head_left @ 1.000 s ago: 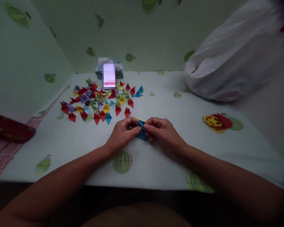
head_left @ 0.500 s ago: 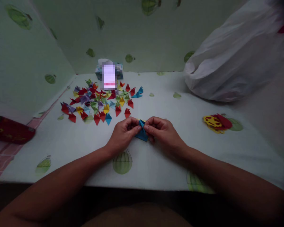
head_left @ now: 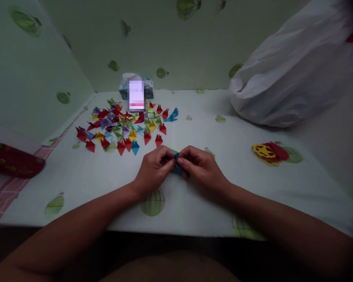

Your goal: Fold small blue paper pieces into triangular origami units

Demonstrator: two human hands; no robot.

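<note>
Between my two hands is a small piece of folded blue origami paper (head_left: 177, 170), with a yellow edge showing at its top. My left hand (head_left: 159, 166) pinches its left side between thumb and fingers. From the right, my right hand (head_left: 198, 164) pinches the same paper, its thumb close to the left thumb. The fingers cover much of the paper, so its full shape is hidden. Beyond my left hand, several folded paper cranes (head_left: 120, 147) in red, blue, yellow, green and purple lie spread over the tabletop.
A phone (head_left: 136, 94) with a blurred screen leans on a tissue box (head_left: 148, 88) behind the cranes. At the right are a large white plastic bag (head_left: 270, 86) and red and yellow cut-out pieces (head_left: 267, 152). A dark red container (head_left: 16, 161) lies at the left edge.
My fingers have shifted on the blue paper. Its pointed flap between the thumbs has gone from view, and less blue now shows below my hands.
</note>
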